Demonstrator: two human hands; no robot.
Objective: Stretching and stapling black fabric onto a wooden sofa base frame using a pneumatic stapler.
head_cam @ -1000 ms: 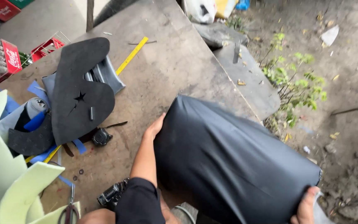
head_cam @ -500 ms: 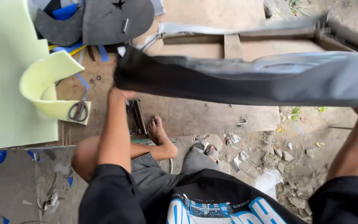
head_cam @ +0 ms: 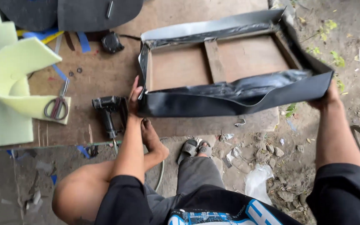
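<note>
A wooden workbench point(head_cam: 105, 79) fills the far left of the view, with bare stony ground to the right and near. The largest thing in hand is a wooden seat frame wrapped in black vinyl cover point(head_cam: 230, 93), lying underside up at the bench's right end, its right part hanging past the edge. The left hand point(head_cam: 134, 98) presses flat, fingers extended, against the cover's near left corner; the right hand point(head_cam: 328, 96) is closed round the cover's near right corner, pulling the flap outward. To do this well, I judge the vinyl wants even tension along the near edge, both corners drawn equally, so that no wrinkles set over the frame's rail.

On the far left lies a pale green foam sheet point(head_cam: 9, 75), curled over, with scissors point(head_cam: 57, 106) resting on its near edge. Dark cut panels point(head_cam: 88, 12) sit at the far edge. A black staple gun point(head_cam: 107, 108) stands just left of the left hand, close enough to be knocked; its hose trails off the bench. A small round black object point(head_cam: 112, 41) lies farther off.
</note>
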